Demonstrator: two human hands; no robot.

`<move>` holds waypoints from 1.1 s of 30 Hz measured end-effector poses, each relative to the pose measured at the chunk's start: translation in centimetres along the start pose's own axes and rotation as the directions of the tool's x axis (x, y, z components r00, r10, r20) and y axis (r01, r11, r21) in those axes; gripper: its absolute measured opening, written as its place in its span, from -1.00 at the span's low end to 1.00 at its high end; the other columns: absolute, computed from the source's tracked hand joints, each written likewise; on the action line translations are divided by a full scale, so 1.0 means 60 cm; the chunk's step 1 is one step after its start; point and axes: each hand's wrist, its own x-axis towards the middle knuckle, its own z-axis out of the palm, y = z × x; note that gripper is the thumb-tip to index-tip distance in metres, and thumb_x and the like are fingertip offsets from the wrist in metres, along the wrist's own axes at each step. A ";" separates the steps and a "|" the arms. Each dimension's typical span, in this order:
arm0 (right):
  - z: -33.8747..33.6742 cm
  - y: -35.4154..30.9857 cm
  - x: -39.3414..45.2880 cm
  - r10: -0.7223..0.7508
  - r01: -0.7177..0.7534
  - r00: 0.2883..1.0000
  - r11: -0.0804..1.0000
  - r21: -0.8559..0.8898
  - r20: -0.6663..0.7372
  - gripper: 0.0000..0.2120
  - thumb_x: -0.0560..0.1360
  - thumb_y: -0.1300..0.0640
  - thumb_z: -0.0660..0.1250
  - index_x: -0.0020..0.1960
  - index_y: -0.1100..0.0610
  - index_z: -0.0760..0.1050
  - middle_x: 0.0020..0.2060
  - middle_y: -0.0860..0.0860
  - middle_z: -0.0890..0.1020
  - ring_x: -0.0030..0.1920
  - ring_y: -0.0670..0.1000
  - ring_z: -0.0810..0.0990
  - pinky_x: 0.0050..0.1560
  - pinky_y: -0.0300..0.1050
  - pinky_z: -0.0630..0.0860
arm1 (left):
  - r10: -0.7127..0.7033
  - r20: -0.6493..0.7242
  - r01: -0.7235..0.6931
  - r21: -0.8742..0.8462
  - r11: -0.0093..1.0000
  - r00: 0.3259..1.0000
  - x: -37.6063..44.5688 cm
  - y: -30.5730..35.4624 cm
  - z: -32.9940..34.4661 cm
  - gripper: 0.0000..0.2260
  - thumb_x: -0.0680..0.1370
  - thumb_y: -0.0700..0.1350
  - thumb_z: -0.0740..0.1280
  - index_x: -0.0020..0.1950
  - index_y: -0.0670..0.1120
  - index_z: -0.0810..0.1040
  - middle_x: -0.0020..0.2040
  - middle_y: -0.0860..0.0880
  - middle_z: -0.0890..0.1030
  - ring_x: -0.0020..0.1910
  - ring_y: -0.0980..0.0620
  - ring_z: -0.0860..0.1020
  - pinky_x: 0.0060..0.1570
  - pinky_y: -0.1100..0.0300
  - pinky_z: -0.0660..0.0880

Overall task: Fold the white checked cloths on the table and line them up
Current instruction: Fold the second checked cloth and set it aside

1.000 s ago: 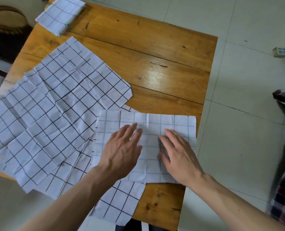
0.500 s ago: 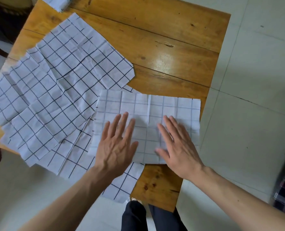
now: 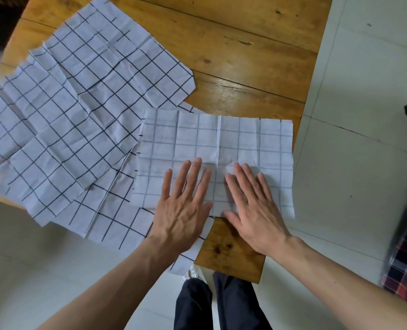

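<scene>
Wooden table carries the work: your left hand and right hand lie flat, fingers straight, gripping nothing, pressing the folded cloth at its near right corner, likely to set the crease; unfolded cloths overlap leftward.

Observed: 2 forearms, both bare to the frame edge, no sleeves visible. Left hand and right hand bare: no gloves, rings, watch or bands seen. Veins and tendons stand out on the backs of both hands. Nails short, unpainted. Lower body: dark navy trousers, 2 legs. A pale shoe shows just above the left trouser leg; details too blurred to record.
</scene>
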 end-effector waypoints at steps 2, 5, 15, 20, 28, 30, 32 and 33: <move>0.002 -0.016 0.005 -0.011 0.011 1.000 1.000 -0.004 0.009 -0.26 0.64 -0.19 0.09 0.61 0.22 -0.06 0.61 0.16 -0.12 0.60 0.13 -0.17 0.55 0.21 -0.02 | 0.026 -0.025 -0.027 -0.002 1.000 0.999 0.003 0.007 0.000 -0.40 0.65 0.13 -0.01 0.63 -0.10 -0.03 0.66 -0.14 -0.05 0.64 -0.13 -0.10 0.55 -0.20 -0.06; 0.008 -0.026 0.011 -0.009 0.009 1.000 1.000 -0.022 0.010 -0.23 0.63 -0.21 0.13 0.61 0.23 -0.06 0.61 0.16 -0.12 0.60 0.13 -0.17 0.56 0.20 -0.03 | 0.063 -0.014 -0.062 0.019 0.998 0.998 0.001 0.003 0.006 -0.41 0.66 0.12 -0.01 0.63 -0.10 -0.03 0.66 -0.14 -0.08 0.64 -0.13 -0.11 0.55 -0.21 -0.07; 0.014 0.032 -0.036 0.097 -0.096 0.995 0.995 -0.038 0.025 -0.35 0.66 -0.18 -0.04 0.63 0.08 -0.13 0.61 0.17 -0.15 0.60 0.16 -0.17 0.55 0.21 -0.06 | 0.018 0.007 -0.019 0.034 0.999 1.000 -0.052 -0.089 0.020 -0.40 0.65 0.15 0.04 0.64 -0.08 0.09 0.66 -0.13 0.00 0.64 -0.13 -0.07 0.56 -0.21 -0.05; 0.010 0.053 -0.056 0.144 -0.142 0.989 0.989 -0.044 0.037 -0.37 0.62 -0.17 -0.08 0.63 0.02 -0.08 0.61 0.16 -0.13 0.60 0.16 -0.16 0.54 0.21 -0.04 | -0.029 0.013 0.029 0.031 0.999 0.999 -0.069 -0.124 0.014 -0.41 0.65 0.14 0.04 0.64 -0.07 0.10 0.65 -0.13 0.02 0.63 -0.14 -0.02 0.56 -0.21 -0.05; 0.009 0.065 -0.076 0.218 -0.218 0.975 0.976 0.003 0.039 -0.40 0.66 -0.10 0.02 0.62 -0.06 -0.14 0.61 0.11 -0.20 0.60 0.10 -0.23 0.57 0.18 -0.08 | -0.113 0.039 0.114 -0.016 0.993 0.993 -0.094 -0.157 0.007 -0.43 0.65 0.11 0.01 0.64 -0.03 0.07 0.66 -0.11 0.03 0.63 -0.14 -0.03 0.56 -0.21 -0.04; 0.010 0.067 -0.081 0.229 -0.230 0.973 0.973 0.016 0.031 -0.43 0.69 -0.06 0.03 0.62 -0.06 -0.12 0.61 0.10 -0.19 0.60 0.09 -0.22 0.57 0.17 -0.08 | -0.139 0.058 0.141 -0.035 0.989 0.989 -0.099 -0.166 0.005 -0.44 0.66 0.09 -0.02 0.65 -0.02 0.03 0.66 -0.11 0.00 0.63 -0.14 -0.05 0.56 -0.21 -0.04; 0.009 0.070 -0.087 0.239 -0.240 0.971 0.971 0.022 0.026 -0.43 0.67 -0.05 0.00 0.63 -0.06 -0.12 0.61 0.11 -0.17 0.60 0.09 -0.21 0.57 0.16 -0.07 | -0.172 0.062 0.176 -0.069 0.982 0.983 -0.105 -0.172 0.003 -0.46 0.67 0.07 -0.04 0.65 -0.01 0.04 0.66 -0.11 0.00 0.63 -0.14 -0.04 0.56 -0.21 -0.03; 0.008 0.071 -0.089 0.244 -0.245 0.969 0.969 0.030 0.029 -0.42 0.66 -0.05 -0.01 0.63 -0.06 -0.11 0.61 0.11 -0.17 0.60 0.09 -0.22 0.56 0.16 -0.07 | -0.183 0.060 0.188 -0.080 0.979 0.981 -0.106 -0.174 0.002 -0.47 0.68 0.06 -0.04 0.65 -0.01 0.05 0.66 -0.11 0.01 0.63 -0.13 -0.04 0.56 -0.21 -0.02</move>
